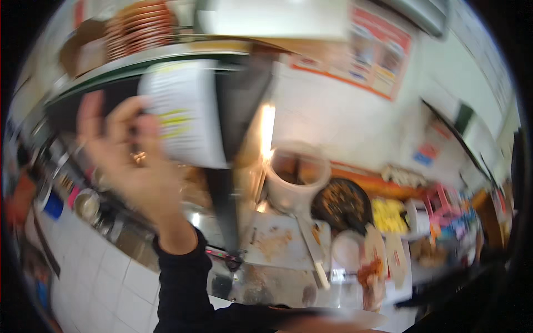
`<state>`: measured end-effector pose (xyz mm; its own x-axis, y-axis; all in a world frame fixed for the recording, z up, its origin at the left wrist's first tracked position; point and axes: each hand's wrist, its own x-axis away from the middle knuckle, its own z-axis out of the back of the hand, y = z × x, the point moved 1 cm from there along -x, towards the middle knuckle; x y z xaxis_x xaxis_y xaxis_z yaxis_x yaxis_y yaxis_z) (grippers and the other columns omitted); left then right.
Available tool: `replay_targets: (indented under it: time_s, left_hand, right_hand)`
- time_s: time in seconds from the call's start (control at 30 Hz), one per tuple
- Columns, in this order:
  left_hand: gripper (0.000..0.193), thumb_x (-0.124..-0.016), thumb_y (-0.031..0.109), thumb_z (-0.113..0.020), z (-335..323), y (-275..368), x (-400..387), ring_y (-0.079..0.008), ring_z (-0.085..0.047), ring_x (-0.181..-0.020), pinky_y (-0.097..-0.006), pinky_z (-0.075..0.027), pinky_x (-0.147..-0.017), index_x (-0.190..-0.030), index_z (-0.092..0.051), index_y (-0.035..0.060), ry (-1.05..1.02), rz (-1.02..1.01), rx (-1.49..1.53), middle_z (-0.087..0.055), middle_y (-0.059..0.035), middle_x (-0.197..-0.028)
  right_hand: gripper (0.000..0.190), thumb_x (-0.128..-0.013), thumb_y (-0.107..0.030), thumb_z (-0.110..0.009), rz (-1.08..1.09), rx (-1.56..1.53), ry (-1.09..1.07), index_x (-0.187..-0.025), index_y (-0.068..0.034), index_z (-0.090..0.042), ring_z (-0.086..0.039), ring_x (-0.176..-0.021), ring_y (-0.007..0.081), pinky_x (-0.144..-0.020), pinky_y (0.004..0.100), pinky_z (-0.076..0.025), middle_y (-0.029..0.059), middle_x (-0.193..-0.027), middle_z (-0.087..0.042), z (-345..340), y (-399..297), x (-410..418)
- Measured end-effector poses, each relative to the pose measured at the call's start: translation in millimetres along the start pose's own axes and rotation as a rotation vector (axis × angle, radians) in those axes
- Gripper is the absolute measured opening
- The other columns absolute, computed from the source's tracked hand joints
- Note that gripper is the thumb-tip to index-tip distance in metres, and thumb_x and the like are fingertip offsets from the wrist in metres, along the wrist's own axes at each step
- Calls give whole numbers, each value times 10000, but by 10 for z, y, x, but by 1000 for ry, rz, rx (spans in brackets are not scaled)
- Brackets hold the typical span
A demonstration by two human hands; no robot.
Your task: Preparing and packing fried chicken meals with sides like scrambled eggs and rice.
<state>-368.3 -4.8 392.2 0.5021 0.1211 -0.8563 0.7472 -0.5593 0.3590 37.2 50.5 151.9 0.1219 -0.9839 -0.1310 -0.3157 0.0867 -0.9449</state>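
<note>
My left hand [129, 141], blurred by motion and wearing a ring, is raised at the left. Its thumb and a finger pinch the left edge of a white sheet of paper [187, 120] with printed lines and yellow highlighting; other fingers are spread. The sheet hangs curved before a dark panel under a shelf. Blurred skin at the bottom edge appears to belong to my right hand [341, 321]; its fingers cannot be made out. Above it are a knife [310, 245] with a pale handle, a white cutting board [275, 243] with brown residue, and reddish food [369, 270] by paper sleeves [395, 258].
Behind the board stand a translucent container [295, 179] and a black pan [342, 204] of brown food. A tray of yellow food [389, 215] and a pink basket [441, 202] are at the right. Stacked reddish dishes [139, 29] sit on the shelf; a lit lamp [267, 131] glows mid-view.
</note>
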Motion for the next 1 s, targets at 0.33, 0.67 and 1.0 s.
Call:
replay_targets:
  time_s: [0.33,0.67,1.0]
  left_hand:
    - [261,-849,90,-506,-535,263,2002,-263,-514,-947,-358,-449,-784,-1059,-469,-60,-146,-185,-216,-540,-186,-968]
    - [226,-827,11,-458,-1468,1264,4484,-104,-438,-740,-193,-341,-627,-1023,-566,-20,-1118,920,228,-458,-46,-835]
    - [949,-664,258,-712,-1650,1695,4842,-374,-214,-1184,-451,-154,-984,-1314,-95,-56,-1195,638,-165,-199,-270,-1266]
  right_hand:
    - [548,-733,-113,-623,234,347,527,-1210,24,-390,-518,-809,124,-676,253,-450,71,-971,-532,2014,-674,-50]
    - [623,-569,-247,-739,-391,1299,-328,-1115,-48,-515,-559,-924,228,-835,324,-437,136,-1044,-569,3780,238,-1307]
    - [518,-721,-282,-634,-267,1184,-234,-1182,-92,-495,-486,-1082,199,-901,310,-381,105,-1185,-505,2822,-311,-1448]
